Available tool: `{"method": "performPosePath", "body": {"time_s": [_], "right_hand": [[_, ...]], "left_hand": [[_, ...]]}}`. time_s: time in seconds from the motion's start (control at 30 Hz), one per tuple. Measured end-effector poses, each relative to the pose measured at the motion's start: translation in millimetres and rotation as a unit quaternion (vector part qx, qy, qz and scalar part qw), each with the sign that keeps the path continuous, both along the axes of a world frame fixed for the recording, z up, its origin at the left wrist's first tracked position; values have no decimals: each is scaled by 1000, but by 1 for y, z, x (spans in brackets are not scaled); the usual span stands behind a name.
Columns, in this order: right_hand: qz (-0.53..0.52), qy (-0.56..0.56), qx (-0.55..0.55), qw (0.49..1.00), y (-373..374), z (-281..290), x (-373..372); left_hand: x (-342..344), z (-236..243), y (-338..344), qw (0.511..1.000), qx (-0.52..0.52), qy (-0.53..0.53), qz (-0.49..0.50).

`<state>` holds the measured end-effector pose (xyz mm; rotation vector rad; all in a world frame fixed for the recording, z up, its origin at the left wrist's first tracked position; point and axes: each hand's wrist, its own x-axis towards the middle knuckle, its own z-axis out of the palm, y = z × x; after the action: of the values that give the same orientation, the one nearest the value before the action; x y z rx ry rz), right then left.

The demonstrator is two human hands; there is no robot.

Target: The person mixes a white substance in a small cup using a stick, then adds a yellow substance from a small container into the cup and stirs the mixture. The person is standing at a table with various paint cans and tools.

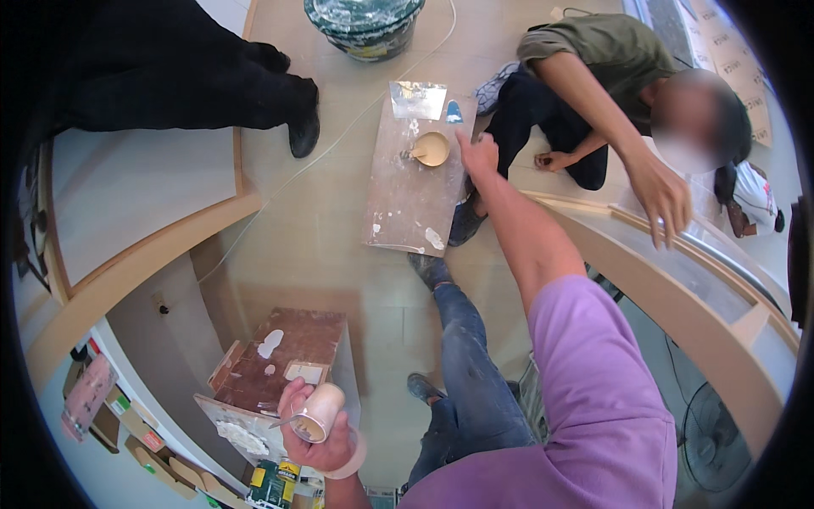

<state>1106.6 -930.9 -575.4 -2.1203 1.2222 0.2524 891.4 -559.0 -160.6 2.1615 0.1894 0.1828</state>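
My left hand (309, 445), low in the view, has its fingers wrapped round a pale beige cup (324, 407). A thin grey tool or stick sticks out beside this hand; its kind is unclear. My right arm reaches far forward, and my right hand (481, 157) is over the right edge of a stained wooden board (394, 195), index finger extended, with nothing seen in it. Left of that hand, a round bowl of tan paste (435, 149) rests on the board with a handled tool in it. A metal plate (418, 100) and a small blue piece (454, 111) lie at its far end.
A co-worker (593, 68) crouches at the right, one arm stretched over a wooden frame (670, 276). Another person's dark-clothed legs (195, 85) are at upper left. A dark green bucket (365, 25) stands ahead, near a white cable (326, 151). A brown box (288, 348) stands lower left.
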Motion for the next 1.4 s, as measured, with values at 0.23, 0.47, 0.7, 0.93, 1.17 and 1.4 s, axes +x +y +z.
{"method": "performPosePath", "body": {"time_s": [0.23, 0.47, 0.7, 0.93, 1.17, 1.4], "right_hand": [[-24, 65, -18, 997, -6, -29, 50], [31, 24, -36, 999, -39, -64, 30], [-40, -199, 78, 976, -74, -59, -91], [29, 65, 254, 965, -60, 46, -369], [-67, 94, 437, 892, 50, 234, -407], [157, -57, 499, 850, 177, 403, -341]], "left_hand": [[-1, -14, -12, 996, 22, 88, 1], [0, 4, -6, 995, 39, 96, -11], [19, 34, 1, 998, -13, 45, -32], [-37, 142, 23, 999, -13, 7, 41], [-169, 218, 79, 998, 4, -54, 44], [-368, 262, 149, 975, -25, -143, 168]]}}
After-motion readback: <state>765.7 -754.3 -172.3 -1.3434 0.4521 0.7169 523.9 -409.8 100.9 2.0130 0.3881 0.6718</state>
